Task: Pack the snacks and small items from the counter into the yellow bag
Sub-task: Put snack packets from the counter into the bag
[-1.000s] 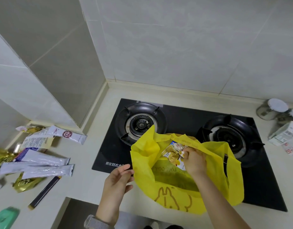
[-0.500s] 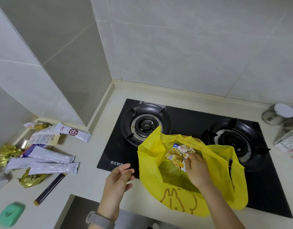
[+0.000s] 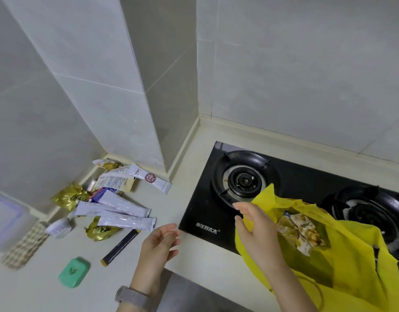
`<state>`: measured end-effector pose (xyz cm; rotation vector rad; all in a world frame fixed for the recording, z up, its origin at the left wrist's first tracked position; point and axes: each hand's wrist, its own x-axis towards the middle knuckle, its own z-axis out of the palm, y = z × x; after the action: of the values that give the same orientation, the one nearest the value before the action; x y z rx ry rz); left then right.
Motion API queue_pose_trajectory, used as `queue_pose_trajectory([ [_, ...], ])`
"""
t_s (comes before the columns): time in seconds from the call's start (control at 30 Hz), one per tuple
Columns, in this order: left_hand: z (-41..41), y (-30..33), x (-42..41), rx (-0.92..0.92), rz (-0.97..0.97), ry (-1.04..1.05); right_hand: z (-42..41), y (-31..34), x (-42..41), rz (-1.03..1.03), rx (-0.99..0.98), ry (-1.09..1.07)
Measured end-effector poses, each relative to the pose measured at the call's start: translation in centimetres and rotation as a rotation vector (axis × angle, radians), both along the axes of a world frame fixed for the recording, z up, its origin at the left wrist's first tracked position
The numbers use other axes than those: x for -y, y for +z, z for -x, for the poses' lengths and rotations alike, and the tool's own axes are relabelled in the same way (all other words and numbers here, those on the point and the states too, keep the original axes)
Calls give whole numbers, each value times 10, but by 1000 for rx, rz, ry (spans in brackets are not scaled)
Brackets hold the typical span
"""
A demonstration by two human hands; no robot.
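Note:
The yellow bag lies open on the right, partly over the black stove, with snack packets inside it. My right hand is at the bag's left rim, fingers stretched out against the fabric and holding nothing. My left hand hovers open over the counter, fingers spread. Just left of it lies a dark stick sachet. Several white stick sachets, gold packets, a white sachet with a red logo, a small tape roll and a green case lie on the counter at the left.
The gas stove has two burners; the bag covers part of its front. A checkered cloth and a clear container sit at the far left. Tiled walls form a jutting corner behind the items. The counter's front edge runs below my hands.
My right hand has let go of the snack packets inside the bag and moved to its left rim. My left hand has shifted left away from the bag. The view has swung left.

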<state>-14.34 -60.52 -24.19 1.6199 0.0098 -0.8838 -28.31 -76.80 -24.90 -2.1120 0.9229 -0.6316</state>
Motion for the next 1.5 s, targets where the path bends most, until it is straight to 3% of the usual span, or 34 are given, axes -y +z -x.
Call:
queue_pose_trajectory([
  [0.47, -103, -8, -110, 2, -29, 140, -126, -38, -85, -252, -118, 155],
  [0.73, -136, -14, -157, -2, -15, 190, -173, -57, -124, -288, -192, 215],
  [1.1, -142, -27, -176, -73, -22, 298, -205, -81, -133, -251, -309, 375],
  [1.5, -142, -28, -166, -103, -45, 414, -252, -107, -129, 0, -423, 554],
])
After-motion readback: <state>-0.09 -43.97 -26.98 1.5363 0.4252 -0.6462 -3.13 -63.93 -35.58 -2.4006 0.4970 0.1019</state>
